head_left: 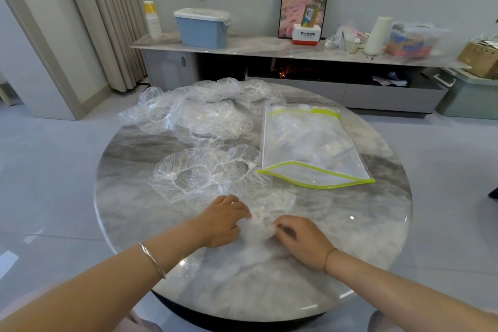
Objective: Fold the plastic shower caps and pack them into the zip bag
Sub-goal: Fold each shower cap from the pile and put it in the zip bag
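A crumpled clear shower cap (256, 250) lies on the near part of the round marble counter (377, 224), between the two hands; it is blurred and partly bunched. The left hand (223, 224) sits on the cap's left side, its fingers curled down and gripping the plastic. A thin bangle (152, 260) circles that forearm. The right hand (301, 240) meets it from the right, fingers bent and pinching the gathered plastic, though motion blur softens the detail. Just beyond the left hand a second shower cap (199, 178) lies spread flat, its elastic ring facing up. Farther back, a loose heap of caps (199, 113) covers the far left of the counter. The zip bag (310, 143) is clear with lime-green trim and lies flat to the right of the caps. Its near end gapes in a leaf shape, just beside the second cap's edge.
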`<move>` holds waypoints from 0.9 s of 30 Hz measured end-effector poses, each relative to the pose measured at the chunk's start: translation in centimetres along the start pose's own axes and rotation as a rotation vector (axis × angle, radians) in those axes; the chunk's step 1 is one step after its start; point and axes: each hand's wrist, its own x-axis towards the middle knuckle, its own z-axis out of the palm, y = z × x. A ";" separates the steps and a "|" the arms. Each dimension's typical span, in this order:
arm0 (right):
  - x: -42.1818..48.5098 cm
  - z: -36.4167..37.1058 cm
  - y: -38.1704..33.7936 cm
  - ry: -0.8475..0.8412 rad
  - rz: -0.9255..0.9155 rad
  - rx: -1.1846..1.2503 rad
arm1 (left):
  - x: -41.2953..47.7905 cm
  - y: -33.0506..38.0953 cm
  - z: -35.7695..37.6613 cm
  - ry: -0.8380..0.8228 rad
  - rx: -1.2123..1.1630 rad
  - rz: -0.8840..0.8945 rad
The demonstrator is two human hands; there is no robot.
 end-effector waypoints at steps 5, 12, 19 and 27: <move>0.8 -0.7 -0.7 0.227 0.389 0.565 | 0.2 -0.6 0.2 0.036 -0.178 -0.075; 1.0 -1.4 -0.5 0.228 0.524 0.603 | 1.3 1.0 0.8 0.209 -0.483 -0.292; 0.9 -1.5 0.0 0.198 0.582 0.537 | 1.3 2.3 1.2 0.436 -0.068 -0.073; 1.1 -1.8 0.0 0.386 0.367 0.122 | 0.9 3.1 3.9 0.084 0.146 0.132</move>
